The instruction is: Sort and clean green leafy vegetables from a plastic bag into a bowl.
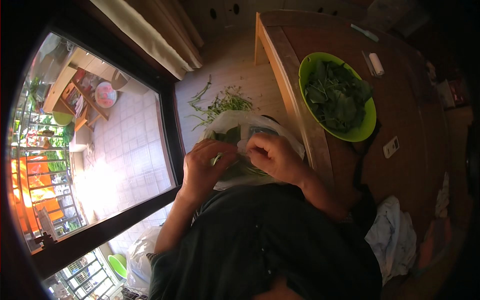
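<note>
A translucent plastic bag (240,116) with leafy green stems inside lies open in front of me. Over it, my left hand (210,159) has its fingers bent around some green stem or leaf, mostly hidden. Close beside it, my right hand (270,155) is curled with thumb and fingertips together; whether it pinches anything is not clear. On the floor beyond the bag lies a pile of thin green stems (228,101). A lime-green plastic basin (369,120) full of loose green leaves (333,97) rests on the table to the right.
The wooden table (405,112) holds a small white device (391,147), a white roll-like object (376,63) and a light-coloured pen-like object (364,32). Crumpled pale cloth (392,236) is at lower right. A dark-framed glass door (168,131) and a curtain (150,33) are on the left.
</note>
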`<control>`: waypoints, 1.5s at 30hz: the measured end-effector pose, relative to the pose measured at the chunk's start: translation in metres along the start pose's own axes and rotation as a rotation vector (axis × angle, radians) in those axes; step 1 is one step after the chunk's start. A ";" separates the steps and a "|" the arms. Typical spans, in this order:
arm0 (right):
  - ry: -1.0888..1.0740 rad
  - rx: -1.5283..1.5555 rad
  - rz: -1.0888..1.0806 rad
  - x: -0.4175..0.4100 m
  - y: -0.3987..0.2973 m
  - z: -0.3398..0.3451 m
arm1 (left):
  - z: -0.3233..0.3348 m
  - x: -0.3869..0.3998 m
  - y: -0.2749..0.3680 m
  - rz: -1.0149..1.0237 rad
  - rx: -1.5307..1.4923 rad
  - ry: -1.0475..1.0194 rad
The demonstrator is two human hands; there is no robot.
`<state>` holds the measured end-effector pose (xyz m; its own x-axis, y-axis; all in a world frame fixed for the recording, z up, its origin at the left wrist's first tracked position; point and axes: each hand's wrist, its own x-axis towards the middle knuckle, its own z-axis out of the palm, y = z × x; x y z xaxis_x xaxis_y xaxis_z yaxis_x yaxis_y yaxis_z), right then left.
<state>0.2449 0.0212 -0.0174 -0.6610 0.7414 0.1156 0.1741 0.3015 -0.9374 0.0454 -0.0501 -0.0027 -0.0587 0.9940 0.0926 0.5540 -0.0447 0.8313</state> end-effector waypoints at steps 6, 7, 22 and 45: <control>0.012 0.202 0.062 -0.002 0.007 0.004 | 0.003 -0.002 -0.006 0.105 0.121 0.023; 0.012 0.244 0.100 -0.002 0.007 0.005 | 0.004 -0.003 -0.006 0.101 0.130 0.031; 0.034 0.520 0.235 -0.005 0.014 0.016 | 0.019 -0.002 -0.001 0.002 -0.085 -0.067; 0.077 0.385 0.176 0.001 0.001 0.007 | 0.007 0.001 0.004 -0.081 -0.113 0.051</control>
<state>0.2396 0.0181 -0.0200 -0.5865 0.8086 -0.0467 -0.0153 -0.0686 -0.9975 0.0537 -0.0482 -0.0032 -0.1426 0.9886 0.0481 0.4485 0.0212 0.8935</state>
